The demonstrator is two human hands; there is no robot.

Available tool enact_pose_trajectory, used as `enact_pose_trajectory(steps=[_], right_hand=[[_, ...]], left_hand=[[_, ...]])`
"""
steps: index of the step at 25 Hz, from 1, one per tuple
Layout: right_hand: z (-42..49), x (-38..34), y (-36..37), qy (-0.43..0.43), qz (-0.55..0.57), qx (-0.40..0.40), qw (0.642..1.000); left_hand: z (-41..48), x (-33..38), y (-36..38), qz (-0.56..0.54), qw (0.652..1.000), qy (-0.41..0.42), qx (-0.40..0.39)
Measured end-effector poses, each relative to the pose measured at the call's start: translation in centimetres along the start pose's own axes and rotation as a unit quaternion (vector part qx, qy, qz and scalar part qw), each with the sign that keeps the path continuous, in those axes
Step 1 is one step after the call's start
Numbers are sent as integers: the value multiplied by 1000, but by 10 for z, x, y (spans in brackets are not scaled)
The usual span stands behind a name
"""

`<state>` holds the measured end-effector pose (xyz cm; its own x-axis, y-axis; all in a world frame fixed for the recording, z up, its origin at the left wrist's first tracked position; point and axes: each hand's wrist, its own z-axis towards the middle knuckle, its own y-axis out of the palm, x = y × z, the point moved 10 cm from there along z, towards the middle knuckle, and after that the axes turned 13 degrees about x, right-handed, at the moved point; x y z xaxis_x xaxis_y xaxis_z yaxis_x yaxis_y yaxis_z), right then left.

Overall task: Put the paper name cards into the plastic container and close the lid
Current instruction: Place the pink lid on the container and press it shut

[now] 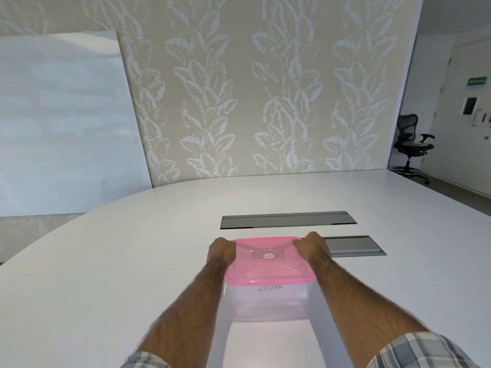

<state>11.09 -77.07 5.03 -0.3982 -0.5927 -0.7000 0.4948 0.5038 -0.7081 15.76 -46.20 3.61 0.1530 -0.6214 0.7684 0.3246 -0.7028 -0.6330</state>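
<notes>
Closed container sitting on a white table, both hands pressing at its far corners.

A white board [61, 123] is leaning against leaf-patterned wallpaper [265, 102] at far left. On the curved white table [106, 261], the left hand [221, 249] is curling over the pink lid [268, 264] at its far left corner; the clear plastic container [265, 301] below is showing a name card [269, 288] (handwriting, partly legible). The right hand [313, 247] is gripping the far right corner. Two grey cable hatches [288, 220] are lying just beyond; a black office chair [413, 144] is standing in the room at right.

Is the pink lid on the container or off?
On: the pink lid covers the container, both hands pressing its far corners.
</notes>
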Motion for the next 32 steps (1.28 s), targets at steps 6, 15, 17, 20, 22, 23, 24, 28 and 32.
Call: enact_pose_trajectory(steps=[6, 15, 17, 20, 22, 23, 24, 28, 32], right_hand=[[19, 3, 10, 5, 28, 4, 1000], [40, 1, 15, 5, 30, 0, 1000], [41, 2, 16, 6, 34, -4, 999], [42, 3, 17, 3, 44, -1, 999], [42, 4, 19, -5, 44, 3, 999], [42, 4, 20, -8, 46, 2, 999], [43, 4, 20, -11, 48, -1, 999], [50, 4, 19, -15, 59, -4, 998], [52, 6, 20, -23, 73, 14, 997]], left_hand=[[10, 1, 12, 7, 1000, 2, 4], [27, 3, 12, 51, 998, 17, 11], [28, 4, 12, 53, 998, 22, 12], [25, 4, 12, 47, 998, 26, 27], [23, 4, 14, 34, 998, 30, 34], [22, 4, 14, 30, 998, 34, 35], [22, 5, 14, 30, 998, 37, 34], [26, 11, 12, 47, 997, 52, 34], [22, 11, 11, 53, 996, 57, 51]])
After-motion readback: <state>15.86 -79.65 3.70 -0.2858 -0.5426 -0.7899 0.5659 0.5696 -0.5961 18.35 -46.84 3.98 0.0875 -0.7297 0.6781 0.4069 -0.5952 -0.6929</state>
